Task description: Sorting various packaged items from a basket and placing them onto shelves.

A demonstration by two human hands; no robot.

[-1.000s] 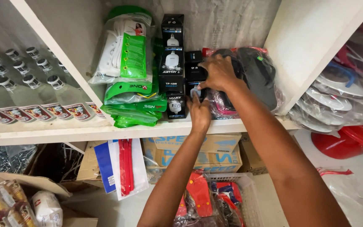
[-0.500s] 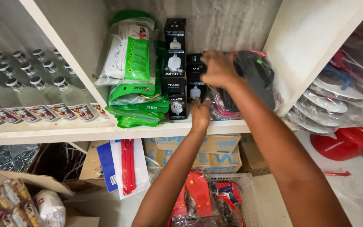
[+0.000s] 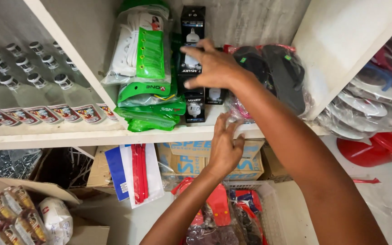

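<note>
Your right hand (image 3: 214, 68) lies spread, fingers splayed, flat over the stack of black boxes (image 3: 194, 97) in the middle compartment of the white shelf (image 3: 114, 135); it presses on them and grips nothing. Your left hand (image 3: 225, 145) rises from below with fingers loosely open, its tips at the shelf's front edge just beside the lowest boxes and a clear wrapped bundle; whether they touch is unclear. The boxes stand between green packets (image 3: 148, 97) on their left and bagged dark sandals (image 3: 273, 75) on their right. Capped bottles (image 3: 28, 77) fill the neighbouring compartment. Cardboard cartons (image 3: 191, 159) sit under the shelf.
</note>
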